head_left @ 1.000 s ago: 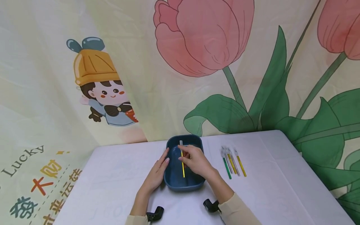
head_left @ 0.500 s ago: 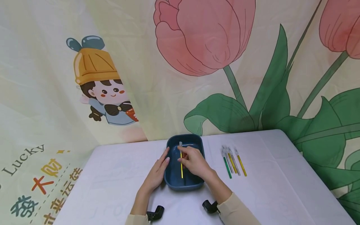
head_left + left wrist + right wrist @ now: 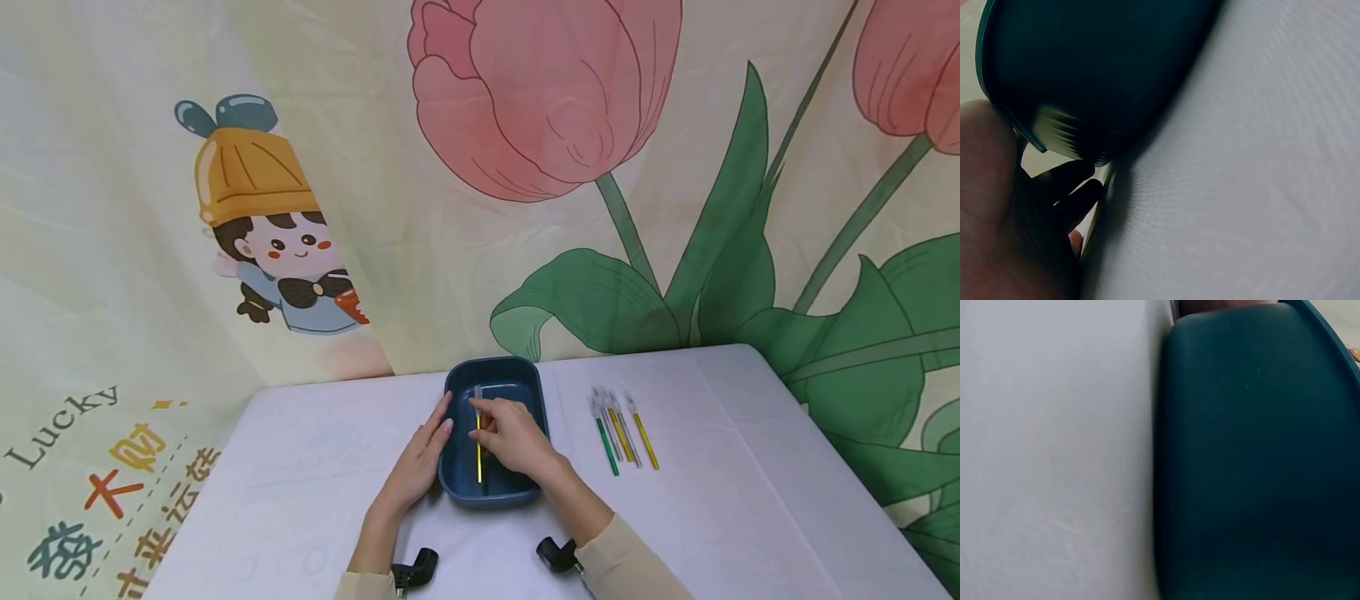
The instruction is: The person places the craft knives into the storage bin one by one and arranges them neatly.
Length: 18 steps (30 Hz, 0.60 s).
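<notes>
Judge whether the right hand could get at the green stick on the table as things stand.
Probably not yet: the right hand is busy pinching a yellow stick at the blue tray. The green stick itself looks uncovered, right of the tray.

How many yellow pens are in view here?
3: one yellow pen in the right hand over the blue tray, one in the bunch, one just right of it. The bunch may hide another.
</notes>
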{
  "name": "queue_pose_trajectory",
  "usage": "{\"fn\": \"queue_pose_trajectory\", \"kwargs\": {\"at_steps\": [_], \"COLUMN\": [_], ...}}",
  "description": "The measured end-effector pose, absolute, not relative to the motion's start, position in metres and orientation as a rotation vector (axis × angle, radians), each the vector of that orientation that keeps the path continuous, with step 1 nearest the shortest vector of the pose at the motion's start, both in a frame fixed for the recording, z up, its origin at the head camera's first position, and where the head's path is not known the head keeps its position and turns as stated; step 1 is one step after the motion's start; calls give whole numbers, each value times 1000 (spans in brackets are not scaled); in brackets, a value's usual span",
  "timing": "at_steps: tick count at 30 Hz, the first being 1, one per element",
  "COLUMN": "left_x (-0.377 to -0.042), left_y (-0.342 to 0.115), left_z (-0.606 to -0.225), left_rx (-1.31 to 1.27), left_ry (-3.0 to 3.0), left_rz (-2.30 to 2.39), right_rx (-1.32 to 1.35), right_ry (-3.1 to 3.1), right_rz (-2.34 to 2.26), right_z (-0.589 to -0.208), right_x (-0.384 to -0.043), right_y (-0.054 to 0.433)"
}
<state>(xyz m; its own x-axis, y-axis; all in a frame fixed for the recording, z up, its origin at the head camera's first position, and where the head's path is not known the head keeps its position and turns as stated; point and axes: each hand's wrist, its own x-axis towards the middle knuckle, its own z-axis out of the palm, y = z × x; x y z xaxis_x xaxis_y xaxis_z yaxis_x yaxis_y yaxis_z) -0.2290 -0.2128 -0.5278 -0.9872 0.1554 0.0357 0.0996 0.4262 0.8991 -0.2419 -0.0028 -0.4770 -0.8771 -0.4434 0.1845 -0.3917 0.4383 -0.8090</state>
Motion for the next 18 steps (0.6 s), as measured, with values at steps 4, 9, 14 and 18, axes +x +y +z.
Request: {"fn": "queue_pose_trajectory", "kwargs": {"at_steps": [4,9,14,18], "left_x": [-229,-230,-229,-230], "left_y": [-214,-214,-214,-214], "left_z": [-528,-528,-529,-529], "left_rx": [245,260,248,229], "left_ry": [2612,2601,2586,2582], "left_rz": [1647,1672,1678,1680], "right_rx": [-734,-722,-733,-754], "right_ry": [2602,2595,2627,2655], "right_rz": [-1445,-1444,-1401,-1333], "right_z": [-478,-479,-481,-484], "right_x": [-240,-239,-239,-240], "right_y": [-7,-13,-18,-20]}}
